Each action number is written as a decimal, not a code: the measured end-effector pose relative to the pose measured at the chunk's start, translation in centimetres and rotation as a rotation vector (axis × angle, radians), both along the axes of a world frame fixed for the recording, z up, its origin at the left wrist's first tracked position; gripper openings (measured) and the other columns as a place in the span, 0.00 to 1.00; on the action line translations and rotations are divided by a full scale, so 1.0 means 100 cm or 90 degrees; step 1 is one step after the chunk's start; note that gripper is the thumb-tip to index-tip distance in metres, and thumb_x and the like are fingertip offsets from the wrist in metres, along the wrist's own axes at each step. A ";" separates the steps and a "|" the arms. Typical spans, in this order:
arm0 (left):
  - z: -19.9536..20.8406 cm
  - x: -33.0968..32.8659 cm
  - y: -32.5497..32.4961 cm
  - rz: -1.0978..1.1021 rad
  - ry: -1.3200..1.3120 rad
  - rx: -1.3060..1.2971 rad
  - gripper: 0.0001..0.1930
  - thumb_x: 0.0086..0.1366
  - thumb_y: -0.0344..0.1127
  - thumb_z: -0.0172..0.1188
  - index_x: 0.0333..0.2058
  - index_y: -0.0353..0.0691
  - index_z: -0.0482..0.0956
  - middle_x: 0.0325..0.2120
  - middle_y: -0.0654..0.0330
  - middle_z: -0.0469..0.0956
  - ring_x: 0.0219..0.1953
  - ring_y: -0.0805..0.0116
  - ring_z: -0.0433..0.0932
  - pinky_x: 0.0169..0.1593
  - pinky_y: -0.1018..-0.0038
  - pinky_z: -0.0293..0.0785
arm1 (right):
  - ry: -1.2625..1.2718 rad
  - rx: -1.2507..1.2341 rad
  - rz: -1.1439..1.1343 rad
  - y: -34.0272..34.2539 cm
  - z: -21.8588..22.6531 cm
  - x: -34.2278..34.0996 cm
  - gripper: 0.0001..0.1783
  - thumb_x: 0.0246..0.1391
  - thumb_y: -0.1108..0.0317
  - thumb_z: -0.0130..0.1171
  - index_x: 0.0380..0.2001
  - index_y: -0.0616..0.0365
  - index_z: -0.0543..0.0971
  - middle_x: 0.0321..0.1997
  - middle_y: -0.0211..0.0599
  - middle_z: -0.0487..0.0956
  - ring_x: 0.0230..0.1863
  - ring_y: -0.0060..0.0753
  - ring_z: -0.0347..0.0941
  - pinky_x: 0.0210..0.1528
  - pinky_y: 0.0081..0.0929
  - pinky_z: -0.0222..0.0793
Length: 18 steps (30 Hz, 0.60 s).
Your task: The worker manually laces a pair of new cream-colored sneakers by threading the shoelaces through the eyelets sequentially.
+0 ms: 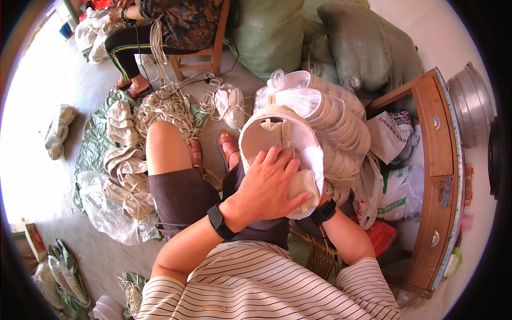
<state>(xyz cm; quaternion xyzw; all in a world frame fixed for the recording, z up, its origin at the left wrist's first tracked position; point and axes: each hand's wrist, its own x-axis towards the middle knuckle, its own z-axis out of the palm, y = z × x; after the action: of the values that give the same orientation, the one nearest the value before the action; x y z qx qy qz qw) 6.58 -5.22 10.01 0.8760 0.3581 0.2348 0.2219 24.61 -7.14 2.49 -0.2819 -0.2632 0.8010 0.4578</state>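
- Two bare hands meet at the white shoe upper [308,137], which in the head view sits above the lap, its open mouth turned toward the wearer.
- Left hand [264,184]: laid across the upper, fingers loosely spread over its opening, thumb apart near the pale mesh patch [302,182]; it touches without visibly clenching.
- Right hand [324,199]: mostly hidden behind the upper, with the black wristband [324,213] showing below; I cannot tell how its fingers are closed, though it probably supports the far side.
- Handling, as judged: light, and pliable like fabric, with a rim firm enough to keep the mouth round; it should give under pressure rather than break, and not be very slippery.
- Best hold, I think: support the outer wall from beneath and steady the rim, sparing the thin mesh from hard pulling.
- Just beside it stands a clear plastic bag [341,125] of similar nested pale pieces.
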 end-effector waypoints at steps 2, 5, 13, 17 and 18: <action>-0.001 0.000 -0.002 0.008 -0.012 0.019 0.34 0.58 0.61 0.59 0.48 0.32 0.73 0.58 0.43 0.66 0.54 0.48 0.66 0.58 0.59 0.62 | -0.183 0.150 0.033 0.000 0.003 0.000 0.38 0.66 0.40 0.35 0.70 0.51 0.53 0.71 0.44 0.57 0.71 0.45 0.54 0.71 0.46 0.52; -0.003 -0.001 -0.002 0.029 -0.044 0.044 0.34 0.58 0.61 0.59 0.47 0.32 0.74 0.57 0.44 0.67 0.54 0.48 0.66 0.58 0.59 0.62 | 0.617 -0.433 -0.088 0.005 0.011 0.001 0.38 0.66 0.39 0.35 0.70 0.51 0.53 0.72 0.43 0.57 0.71 0.45 0.54 0.72 0.46 0.51; 0.000 0.000 -0.004 0.033 -0.035 0.024 0.35 0.57 0.62 0.59 0.47 0.33 0.74 0.57 0.43 0.68 0.54 0.48 0.66 0.58 0.58 0.62 | 0.257 -0.129 0.008 0.001 0.006 -0.002 0.39 0.65 0.38 0.35 0.70 0.50 0.53 0.72 0.41 0.56 0.72 0.44 0.53 0.72 0.47 0.50; 0.001 -0.002 0.001 0.029 -0.036 0.039 0.35 0.57 0.63 0.60 0.47 0.33 0.74 0.56 0.45 0.69 0.54 0.48 0.66 0.58 0.58 0.62 | 0.218 -0.151 -0.029 0.002 0.013 -0.004 0.39 0.65 0.38 0.35 0.70 0.51 0.53 0.72 0.41 0.56 0.72 0.44 0.53 0.72 0.47 0.50; 0.003 -0.003 0.002 0.016 -0.023 0.013 0.35 0.56 0.63 0.60 0.46 0.33 0.74 0.57 0.45 0.68 0.54 0.48 0.66 0.58 0.58 0.62 | 0.215 -0.145 -0.027 0.002 0.013 -0.006 0.39 0.65 0.39 0.35 0.70 0.51 0.53 0.72 0.41 0.56 0.72 0.44 0.54 0.72 0.47 0.50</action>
<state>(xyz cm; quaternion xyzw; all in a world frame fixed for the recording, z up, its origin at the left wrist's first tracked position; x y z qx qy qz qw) 6.32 -4.99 10.35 0.8690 0.3628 0.2574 0.2166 24.06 -6.93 3.83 -0.1987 -0.0847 0.8518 0.4773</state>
